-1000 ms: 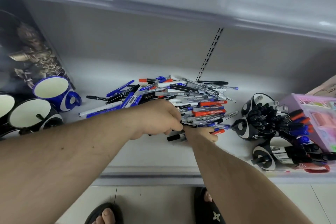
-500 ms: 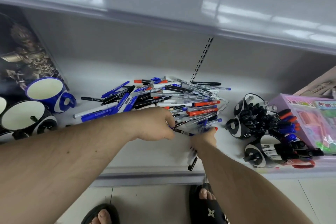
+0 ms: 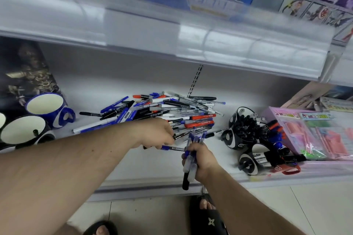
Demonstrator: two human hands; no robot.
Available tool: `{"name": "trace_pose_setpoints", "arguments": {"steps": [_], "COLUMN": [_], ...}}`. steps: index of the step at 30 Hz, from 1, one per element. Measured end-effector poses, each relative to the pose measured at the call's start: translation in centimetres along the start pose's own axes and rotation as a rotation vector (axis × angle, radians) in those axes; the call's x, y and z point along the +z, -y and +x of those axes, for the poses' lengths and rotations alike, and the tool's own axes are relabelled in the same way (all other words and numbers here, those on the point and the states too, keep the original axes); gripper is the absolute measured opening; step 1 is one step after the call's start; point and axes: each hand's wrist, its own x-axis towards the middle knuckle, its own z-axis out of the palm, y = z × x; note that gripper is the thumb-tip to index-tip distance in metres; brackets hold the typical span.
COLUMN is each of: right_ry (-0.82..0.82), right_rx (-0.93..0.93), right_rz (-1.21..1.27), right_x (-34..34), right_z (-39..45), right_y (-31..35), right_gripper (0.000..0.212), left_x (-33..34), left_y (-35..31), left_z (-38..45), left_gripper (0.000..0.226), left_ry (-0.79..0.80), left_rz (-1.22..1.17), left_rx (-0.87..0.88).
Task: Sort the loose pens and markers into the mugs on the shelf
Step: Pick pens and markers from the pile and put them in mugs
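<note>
Head view: white shelf [image 3: 152, 168], tiled floor [image 3: 145, 213]

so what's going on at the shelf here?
A person is sorting a heap of loose pens and markers on the white shelf. The right hand grips a bundle of blue-capped pens; the left hand pinches another pen at the heap's near edge. The black mugs on the right are packed with pens; the blue mug on the left looks empty.
</note>
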Motion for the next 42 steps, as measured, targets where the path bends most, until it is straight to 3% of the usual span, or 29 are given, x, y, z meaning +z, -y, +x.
{"name": "trace_pose_setpoints", "arguments": {"steps": [3,6,13,16,19,23,26,28,32,34,38,42], "right_ry": [0.055,0.155,0.516,0.622,0.69,0.693,0.521,0.388,0.311,0.278,0.167,0.111], "right_rx": [-0.096,-0.118,-0.131,-0.143,-0.137,-0.137,-0.217,-0.296,-0.441,-0.485,-0.673,-0.701], "right_rz": [-0.055,-0.088,-0.218,-0.327,-0.39,-0.516,-0.607,-0.635,-0.657,-0.672,-0.889,-1.063], "right_x": [0.9,1.6,4.1,4.9,5.1,4.7,4.4,4.5,5.2,5.8,6.9,8.7], "right_z": [-1.7,-3.0,-7.5,-9.0,-10.1,-11.9,-13.3,-14.0,-14.8,-15.0,-14.5,-14.1], "right_y": [0.2,0.5,1.9,2.4,2.9,4.4,6.1,7.0,8.2,8.2,7.9,8.1], "right_gripper": [0.021,0.027,0.041,0.043,0.047,0.06,0.06,0.054,0.05,0.048,0.046,0.068], "left_x": [0.1,0.0,-1.4,-2.2,-2.2,-3.7,-5.0,-3.8,1.5,3.4,4.1,2.8], "left_y": [0.2,0.5,0.5,-0.3,-1.4,-1.9,-1.4,-2.0,-5.2,-6.7,-7.8,-7.8], "left_z": [-0.4,-1.0,-0.6,-0.5,-0.5,-0.7,-1.3,-1.9,-3.6,-4.5,-5.7,-5.7], "left_gripper": [0.028,0.029,0.043,0.036,0.015,0.016,0.01,0.018,0.06,0.058,0.027,0.027], "left_ry": [0.002,-0.022,-0.179,-0.202,-0.327,-0.578,-0.724,-0.604,-0.087,0.064,0.022,-0.01], "left_rz": [-0.034,-0.111,-0.812,-1.125,-1.235,-1.446,-1.271,-1.134,-1.048,-1.108,-1.227,-1.432], "left_rx": [-0.038,-0.083,-0.179,-0.136,-0.087,0.039,0.004,-0.016,0.021,0.079,0.081,0.087]}}
